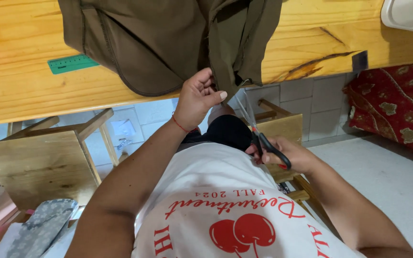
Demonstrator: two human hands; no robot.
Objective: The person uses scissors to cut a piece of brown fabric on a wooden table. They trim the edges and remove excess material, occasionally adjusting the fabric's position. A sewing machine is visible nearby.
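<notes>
The left hand (pixel 198 95) pinches a hanging edge of olive cloth (pixel 168 38) draped over the wooden surface (pixel 20 91). The right hand (pixel 288 155) holds scissors (pixel 264 143) below, apart from the cloth; no cut shows yet.

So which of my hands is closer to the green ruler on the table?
Left. Your left hand grips the olive-brown fabric at the table's edge, right of the green ruler. Your right hand is lower and farther off, holding black-handled scissors.
</notes>
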